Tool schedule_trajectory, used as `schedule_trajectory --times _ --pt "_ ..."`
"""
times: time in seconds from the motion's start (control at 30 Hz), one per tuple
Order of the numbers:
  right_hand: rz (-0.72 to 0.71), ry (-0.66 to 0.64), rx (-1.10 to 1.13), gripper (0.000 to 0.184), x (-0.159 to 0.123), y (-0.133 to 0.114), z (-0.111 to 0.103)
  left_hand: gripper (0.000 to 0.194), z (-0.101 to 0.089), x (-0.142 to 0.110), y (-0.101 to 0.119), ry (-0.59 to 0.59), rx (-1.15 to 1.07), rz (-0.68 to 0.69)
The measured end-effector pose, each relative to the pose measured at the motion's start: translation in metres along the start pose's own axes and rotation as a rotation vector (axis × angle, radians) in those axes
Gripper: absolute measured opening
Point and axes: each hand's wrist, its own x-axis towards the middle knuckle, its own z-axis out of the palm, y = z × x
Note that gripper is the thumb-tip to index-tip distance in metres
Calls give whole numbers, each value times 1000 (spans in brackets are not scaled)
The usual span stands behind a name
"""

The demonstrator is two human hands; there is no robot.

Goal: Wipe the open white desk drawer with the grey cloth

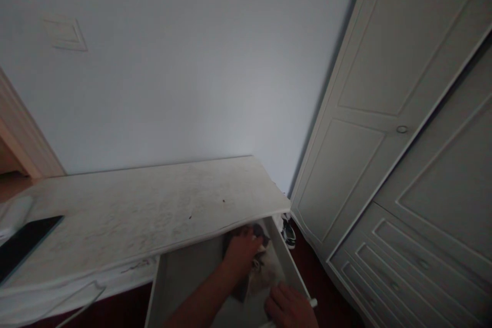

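A white drawer (192,277) is pulled out from under a white tabletop (146,205). My left hand (244,248) reaches into the back right of the drawer, its fingers bent over a small heap of objects (257,265). Dim light and blur hide what exactly they pinch. Brownish and dark flat pieces and a pale cord-like loop show in that heap. Nearer to me, my right hand (290,307) curls over the drawer's front right corner, beside the light end of the front panel (313,302). Part of this hand is cut off by the lower edge of the view.
At left on the tabletop lie a dark flat panel (26,241) and a white object (17,212). A pale cable (82,305) hangs below. Shoes (288,233) stand on the dark red floor beside a tall white wardrobe (357,128). A switch plate (65,33) is on the wall.
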Motion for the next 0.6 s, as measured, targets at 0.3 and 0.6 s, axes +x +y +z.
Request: schedule_trajectory --times 0.3,0.6 --pt "11 -14 -19 24 -7 -1 7 32 20 -38 25 -67 -83 305" --pt "-11 12 -40 33 -3 2 3 71 32 -115 -54 -242 33 -69"
